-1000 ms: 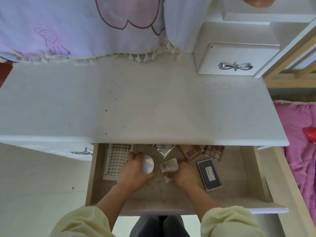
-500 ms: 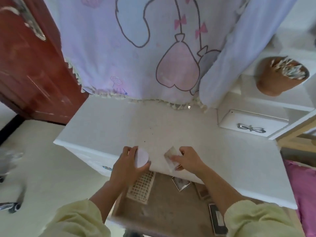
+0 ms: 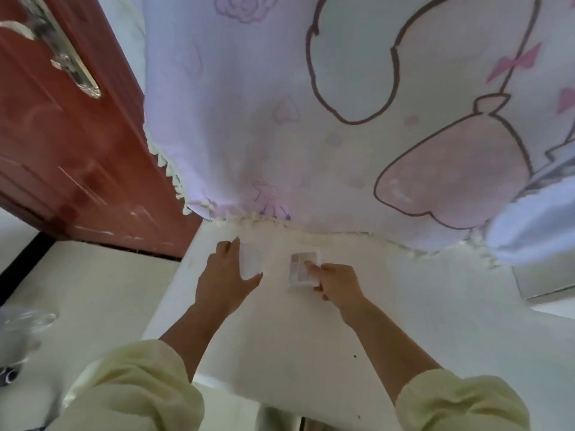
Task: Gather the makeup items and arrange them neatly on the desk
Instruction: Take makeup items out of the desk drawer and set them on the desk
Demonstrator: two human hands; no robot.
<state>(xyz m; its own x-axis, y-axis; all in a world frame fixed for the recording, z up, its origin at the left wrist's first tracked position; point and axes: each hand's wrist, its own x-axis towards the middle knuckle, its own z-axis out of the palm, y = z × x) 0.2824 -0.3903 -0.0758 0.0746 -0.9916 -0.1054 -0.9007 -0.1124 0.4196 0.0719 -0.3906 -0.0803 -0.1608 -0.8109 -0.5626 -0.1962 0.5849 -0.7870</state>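
My left hand (image 3: 224, 275) grips a round white compact (image 3: 250, 262) at the far left of the white desk (image 3: 295, 346), close to the curtain's hem. My right hand (image 3: 334, 279) pinches a small clear square packet (image 3: 301, 269) just to the right of the compact, down at the desk surface. Whether either item touches the desk is unclear in the blur. The drawer and its other makeup items are out of view.
A lilac cartoon-print curtain (image 3: 342, 119) with a tasselled hem hangs over the desk's back edge. A red door (image 3: 68, 144) with a metal handle stands at the left. A small white drawer box (image 3: 547, 278) sits at the far right of the desk.
Both hands lifted the compact and the packet out of the drawer and carried them forward to the desk's far left, near the curtain. The view swung up and left.
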